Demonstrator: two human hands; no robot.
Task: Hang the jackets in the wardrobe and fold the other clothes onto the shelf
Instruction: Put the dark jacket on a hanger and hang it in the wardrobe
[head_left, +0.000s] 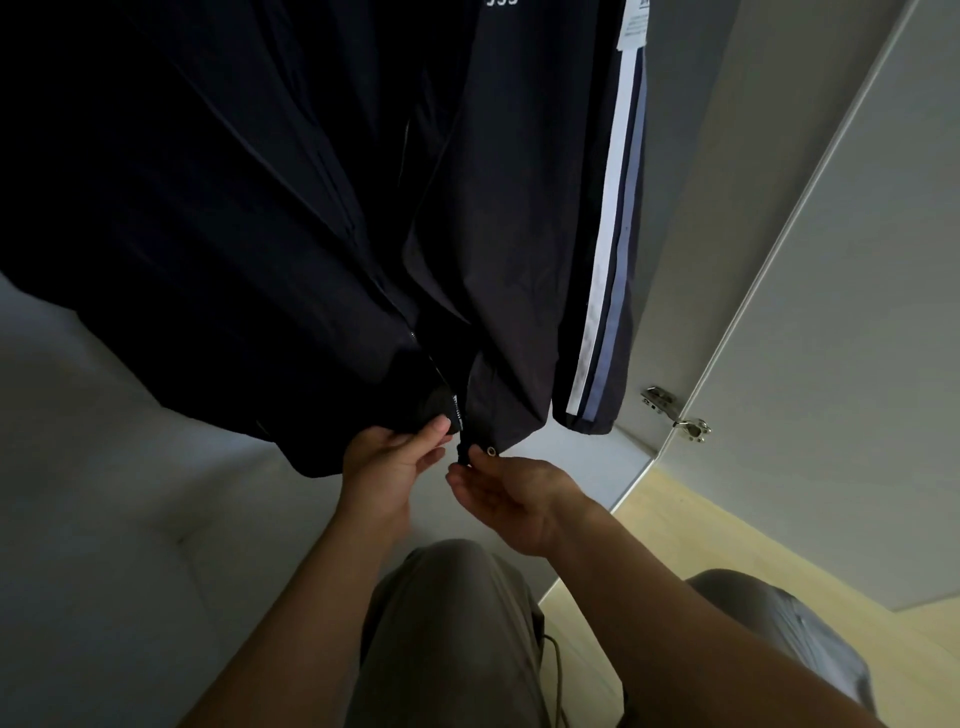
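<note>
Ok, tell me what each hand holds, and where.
Both hold the jacket at its hem: the left hand grips one zip edge, the right hand pinches the zip end.

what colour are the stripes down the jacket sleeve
The stripes are white and greyish blue on the dark jacket, clearest in the head view.

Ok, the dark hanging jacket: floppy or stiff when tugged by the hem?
Likely floppy: the jacket falls in soft folds and its hem bunches where the left hand grips it. Probably thin and light, judging by the fine creases. The smooth fabric may be slippery, so the right hand pinching the zip end could slip.
</note>
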